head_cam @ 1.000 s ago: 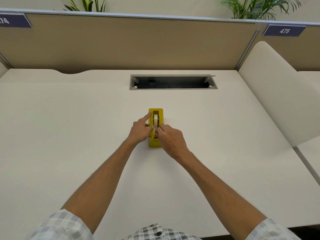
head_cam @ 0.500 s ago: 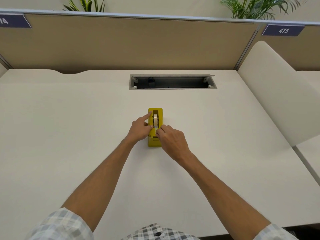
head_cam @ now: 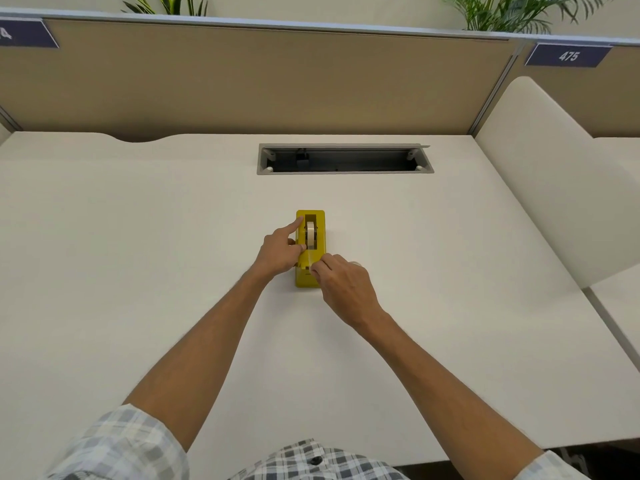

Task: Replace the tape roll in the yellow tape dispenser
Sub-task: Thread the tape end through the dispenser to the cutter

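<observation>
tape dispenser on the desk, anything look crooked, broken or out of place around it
Nothing stands out. The yellow tape dispenser sits flat and square on the desk, with the tape roll upright in its slot. The left hand steadies its side; the right hand pinches at the cutter end. The cable tray is open, not damaged.

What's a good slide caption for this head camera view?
Left hand steadies the yellow tape dispenser while right hand works at its near end, tape roll seated.

An office: numbered cubicle partitions (sign 475) behind a white desk with cable tray
</observation>
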`<state>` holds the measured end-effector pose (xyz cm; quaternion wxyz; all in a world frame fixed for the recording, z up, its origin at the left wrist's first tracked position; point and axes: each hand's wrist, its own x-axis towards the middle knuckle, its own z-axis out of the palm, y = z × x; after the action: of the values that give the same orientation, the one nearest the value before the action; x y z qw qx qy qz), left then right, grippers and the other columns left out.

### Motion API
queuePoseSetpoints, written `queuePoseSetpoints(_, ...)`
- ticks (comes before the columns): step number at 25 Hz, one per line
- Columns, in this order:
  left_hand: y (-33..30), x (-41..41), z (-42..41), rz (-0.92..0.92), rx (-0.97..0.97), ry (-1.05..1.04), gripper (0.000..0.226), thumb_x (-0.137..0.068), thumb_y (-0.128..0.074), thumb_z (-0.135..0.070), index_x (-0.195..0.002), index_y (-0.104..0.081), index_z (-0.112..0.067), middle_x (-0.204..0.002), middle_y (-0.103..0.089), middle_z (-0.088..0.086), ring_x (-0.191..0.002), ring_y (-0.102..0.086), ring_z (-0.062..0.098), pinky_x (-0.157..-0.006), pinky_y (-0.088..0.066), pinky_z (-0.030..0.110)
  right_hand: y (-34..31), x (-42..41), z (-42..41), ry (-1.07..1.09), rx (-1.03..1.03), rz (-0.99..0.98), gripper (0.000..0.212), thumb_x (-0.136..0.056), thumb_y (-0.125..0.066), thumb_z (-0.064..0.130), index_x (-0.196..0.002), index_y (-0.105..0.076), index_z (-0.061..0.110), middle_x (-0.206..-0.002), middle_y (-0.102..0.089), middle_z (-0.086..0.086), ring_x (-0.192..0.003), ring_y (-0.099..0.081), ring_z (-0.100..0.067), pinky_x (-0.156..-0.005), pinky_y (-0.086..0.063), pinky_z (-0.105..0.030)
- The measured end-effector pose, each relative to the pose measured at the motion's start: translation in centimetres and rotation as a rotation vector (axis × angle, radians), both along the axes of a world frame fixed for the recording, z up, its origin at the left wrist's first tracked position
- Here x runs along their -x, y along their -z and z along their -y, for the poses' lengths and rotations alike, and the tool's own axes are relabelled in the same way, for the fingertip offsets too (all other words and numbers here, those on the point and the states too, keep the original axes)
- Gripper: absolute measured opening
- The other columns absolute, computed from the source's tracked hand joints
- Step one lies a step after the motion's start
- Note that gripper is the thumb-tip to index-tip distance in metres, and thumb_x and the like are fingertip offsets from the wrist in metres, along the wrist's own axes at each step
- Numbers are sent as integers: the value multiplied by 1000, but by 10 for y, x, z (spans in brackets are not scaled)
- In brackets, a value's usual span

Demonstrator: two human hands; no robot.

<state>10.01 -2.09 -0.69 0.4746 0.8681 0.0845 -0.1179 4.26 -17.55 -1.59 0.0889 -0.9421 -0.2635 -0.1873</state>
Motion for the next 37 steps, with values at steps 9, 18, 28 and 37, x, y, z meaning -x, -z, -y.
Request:
queuePoseSetpoints(9, 2, 0, 0, -8, 24, -12, 63, -93, -57, -15, -146, -30, -38, -119, -58, 12, -106, -60, 33, -88, -55, 48, -1, 6, 2, -12, 14, 29, 18, -74, -78, 4, -76, -64, 15, -68, -59, 1, -55, -51, -17, -42, -37, -26)
queuePoseSetpoints(18, 6, -1, -2, 8, -17, 20, 64, -94, -56, -17, -148, -26, -36, -144, -46, 15, -123, -52, 35, -97, -50, 52, 4, 8, 2, -15, 26, 52, 16, -75, -79, 6, -74, -65, 14, -67, -59, 0, -54, -51, -16, -43, -30, -24)
queuePoseSetpoints(28, 13, 32, 1, 397, -205, -138, 35, -88, -62, -28, -122, -58, -18, -120, -66, 1, -107, -63, 19, -84, -55, 38, 11, 5, 0, -10, -1, 85, 16, -77, -78, 6, -73, -63, 12, -67, -57, -2, -55, -51, -16, -45, -29, -24)
queuePoseSetpoints(37, 31, 60, 1, 431, -2, 52, 20, -89, -63, -26, -103, -69, -14, -97, -58, -5, -84, -59, 12, -64, -48, 24, 17, 3, 2, -31, -47, 136, 9, -79, -77, 8, -80, -69, 10, -67, -60, -3, -55, -54, -18, -42, -39, -27)
